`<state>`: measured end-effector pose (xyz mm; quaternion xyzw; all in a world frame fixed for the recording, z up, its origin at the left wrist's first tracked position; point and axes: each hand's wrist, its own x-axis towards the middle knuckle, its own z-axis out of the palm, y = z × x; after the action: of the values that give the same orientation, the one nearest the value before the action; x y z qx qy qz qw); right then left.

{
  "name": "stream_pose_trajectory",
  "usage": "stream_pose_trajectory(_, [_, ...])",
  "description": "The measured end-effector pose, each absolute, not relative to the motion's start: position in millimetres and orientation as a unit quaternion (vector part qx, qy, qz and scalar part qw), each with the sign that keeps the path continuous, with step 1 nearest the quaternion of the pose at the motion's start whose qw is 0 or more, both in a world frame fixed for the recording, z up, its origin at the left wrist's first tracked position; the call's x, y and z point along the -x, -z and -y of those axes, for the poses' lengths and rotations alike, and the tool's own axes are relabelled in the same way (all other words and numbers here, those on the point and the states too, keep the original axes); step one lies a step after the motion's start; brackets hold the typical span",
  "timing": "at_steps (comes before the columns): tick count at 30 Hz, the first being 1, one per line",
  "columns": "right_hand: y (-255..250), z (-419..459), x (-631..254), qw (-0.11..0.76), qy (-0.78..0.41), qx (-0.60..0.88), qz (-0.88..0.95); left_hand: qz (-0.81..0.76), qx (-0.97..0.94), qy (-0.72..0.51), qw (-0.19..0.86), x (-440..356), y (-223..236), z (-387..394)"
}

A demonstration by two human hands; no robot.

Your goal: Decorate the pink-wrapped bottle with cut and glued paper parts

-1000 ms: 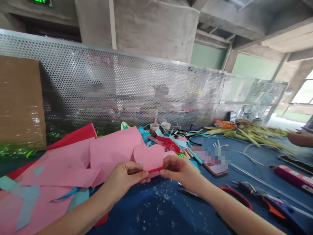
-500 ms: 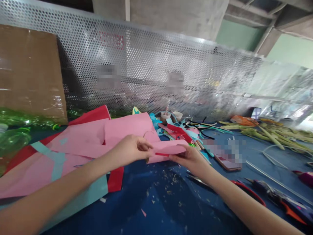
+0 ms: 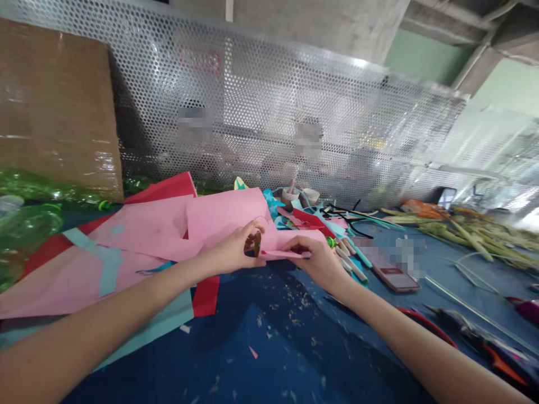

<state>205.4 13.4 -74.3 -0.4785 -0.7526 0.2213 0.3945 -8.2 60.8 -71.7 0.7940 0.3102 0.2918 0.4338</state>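
Note:
Both of my hands meet over the blue table top (image 3: 273,359). My left hand (image 3: 229,253) is closed in a pinch on a small green and red piece (image 3: 256,243), too small to name. My right hand (image 3: 320,261) is closed on the edge of a pink paper cut-out (image 3: 283,244), held nearly flat between the two hands. The two hands are almost touching at the paper's left end.
Large pink sheets (image 3: 147,230), red paper (image 3: 168,188) and teal strips (image 3: 105,264) lie left. A cardboard box (image 3: 54,106) and a perforated metal screen (image 3: 295,112) stand behind. A phone (image 3: 396,278), paper scraps, plant stalks (image 3: 463,230) and red-handled tools (image 3: 421,328) lie right.
The camera tilted down and left. The pink cut-out turned from facing me to nearly flat. The red strip between my hands is gone from sight; my left fingers now pinch a small green-red piece.

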Motion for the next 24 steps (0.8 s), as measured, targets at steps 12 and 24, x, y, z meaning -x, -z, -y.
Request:
stream_pose_trajectory(12, [78,-25,-200,0.408,-0.090,0.465,0.781,-0.309,-0.750,-0.349,0.469,-2,74,-66])
stream_pose_trajectory(24, [83,-36,-202,0.415,-0.056,0.457,0.784,-0.325,-0.737,-0.359,0.471,1,82,-76])
